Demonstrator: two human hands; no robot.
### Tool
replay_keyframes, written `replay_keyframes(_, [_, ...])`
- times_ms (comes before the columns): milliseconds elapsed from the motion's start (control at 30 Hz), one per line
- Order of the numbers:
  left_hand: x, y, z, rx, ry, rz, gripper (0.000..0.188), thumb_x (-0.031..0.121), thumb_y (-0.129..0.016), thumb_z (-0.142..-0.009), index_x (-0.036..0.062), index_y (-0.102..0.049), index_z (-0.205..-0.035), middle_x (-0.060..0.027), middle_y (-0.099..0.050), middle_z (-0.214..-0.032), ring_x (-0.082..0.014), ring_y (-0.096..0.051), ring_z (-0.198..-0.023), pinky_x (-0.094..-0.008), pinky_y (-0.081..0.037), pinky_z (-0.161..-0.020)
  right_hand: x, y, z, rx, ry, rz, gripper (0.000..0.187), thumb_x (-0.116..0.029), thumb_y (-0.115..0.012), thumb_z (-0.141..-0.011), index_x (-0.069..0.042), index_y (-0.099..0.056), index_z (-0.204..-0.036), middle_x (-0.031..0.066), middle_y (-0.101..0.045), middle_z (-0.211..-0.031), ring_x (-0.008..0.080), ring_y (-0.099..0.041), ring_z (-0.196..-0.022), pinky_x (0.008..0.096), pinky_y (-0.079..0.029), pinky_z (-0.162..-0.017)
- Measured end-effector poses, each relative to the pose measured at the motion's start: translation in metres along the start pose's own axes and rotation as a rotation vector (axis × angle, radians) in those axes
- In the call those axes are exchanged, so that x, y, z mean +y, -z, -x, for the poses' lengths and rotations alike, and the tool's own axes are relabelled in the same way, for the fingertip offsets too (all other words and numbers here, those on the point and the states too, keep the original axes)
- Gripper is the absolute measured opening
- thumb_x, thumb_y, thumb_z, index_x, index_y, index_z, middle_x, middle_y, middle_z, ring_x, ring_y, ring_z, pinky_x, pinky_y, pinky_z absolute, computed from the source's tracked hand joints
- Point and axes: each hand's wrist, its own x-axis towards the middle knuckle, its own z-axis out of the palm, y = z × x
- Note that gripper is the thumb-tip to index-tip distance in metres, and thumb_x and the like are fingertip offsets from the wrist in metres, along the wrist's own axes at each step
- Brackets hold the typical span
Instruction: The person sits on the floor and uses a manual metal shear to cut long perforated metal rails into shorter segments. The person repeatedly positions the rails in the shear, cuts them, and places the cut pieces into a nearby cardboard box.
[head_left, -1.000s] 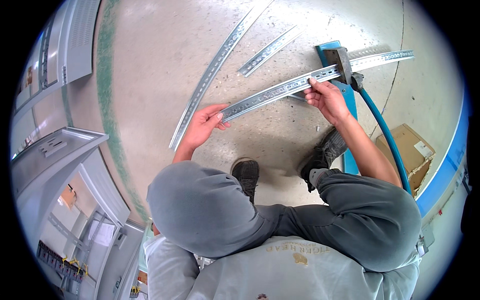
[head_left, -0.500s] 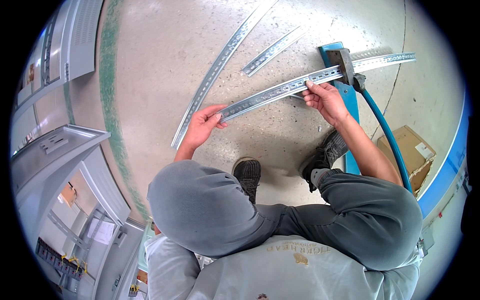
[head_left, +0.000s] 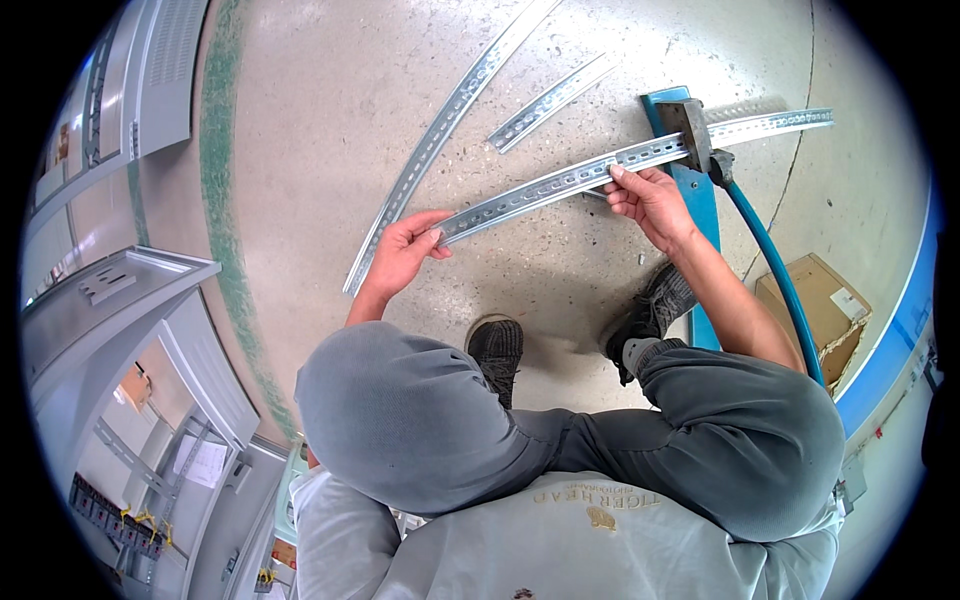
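A slotted metal DIN rail runs from my left hand up to the right, into the dark metal head of a rail cutter. My left hand pinches the rail's near left end. Closer to the cutter, my right hand grips the same rail, thumb on top and fingers curled beneath. The cutter has a blue base and a long blue lever handle that slants down toward my right forearm. Past the cutter head, a length of rail sticks out on the far side.
On the floor lie a long slotted rail and a shorter rail piece. A cardboard box stands at the right. Grey metal cabinets line the left, beyond a green floor stripe. My shoes are below the held rail.
Almost nothing differs; both hands keep their hold on the rail, and the whole view has shifted very slightly.
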Motion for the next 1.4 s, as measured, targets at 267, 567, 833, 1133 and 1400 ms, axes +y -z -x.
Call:
replay_keyframes(267, [-0.001, 0.001, 0.001, -0.003, -0.021, 0.010, 0.034, 0.003, -0.053, -0.104, 0.0027, -0.065, -0.136, -0.0092, -0.072, -0.114, -0.0156, -0.070, -0.091, -0.0320, -0.060, -0.083, 0.001, -0.001, 0.000, 0.007, 0.002, 0.018, 0.021, -0.021, -0.072, -0.100, -0.001, -0.065, -0.104, 0.0054, -0.072, -0.091, 0.0102, -0.069, -0.074, 0.0229, -0.060, -0.067])
replay_keyframes(567, [0.002, 0.001, 0.001, 0.003, -0.007, -0.011, 0.034, 0.002, -0.052, -0.103, 0.0022, -0.065, -0.135, -0.0091, -0.072, -0.113, -0.0156, -0.070, -0.090, -0.0321, -0.060, -0.083, 0.002, -0.001, 0.000, 0.022, 0.003, 0.044, 0.022, -0.022, -0.072, -0.100, -0.001, -0.066, -0.104, 0.0054, -0.072, -0.090, 0.0101, -0.069, -0.074, 0.0228, -0.060, -0.067])
replay_keyframes(833, [0.001, 0.001, 0.001, 0.010, -0.013, 0.000, 0.034, 0.002, -0.052, -0.103, 0.0025, -0.066, -0.135, -0.0094, -0.072, -0.114, -0.0157, -0.070, -0.090, -0.0320, -0.059, -0.083, 0.002, -0.003, 0.001, 0.028, 0.012, 0.047, 0.023, -0.022, -0.072, -0.099, -0.001, -0.066, -0.103, 0.0054, -0.072, -0.090, 0.0100, -0.068, -0.074, 0.0227, -0.059, -0.067])
replay_keyframes(1133, [0.002, -0.003, 0.001, 0.091, -0.131, -0.226, 0.041, 0.009, -0.064, -0.098, 0.0061, -0.063, -0.139, -0.0103, -0.072, -0.117, -0.0214, -0.069, -0.107, -0.0375, -0.055, -0.096, 0.002, -0.003, 0.001, 0.038, 0.017, 0.051, 0.022, -0.021, -0.072, -0.099, 0.000, -0.065, -0.103, 0.0066, -0.071, -0.090, 0.0105, -0.068, -0.074, 0.0233, -0.058, -0.067])
replay_keyframes(1400, [0.047, -0.036, -0.002, 0.061, -0.254, -0.638, 0.065, 0.020, -0.082, -0.087, 0.0099, -0.057, -0.145, -0.0163, -0.070, -0.118, -0.0265, -0.070, -0.105, -0.0360, -0.056, -0.092, 0.004, -0.003, -0.001, 0.054, 0.028, 0.053, 0.023, -0.021, -0.074, -0.098, 0.000, -0.065, -0.101, 0.0065, -0.071, -0.091, 0.0109, -0.067, -0.074, 0.0244, -0.058, -0.066])
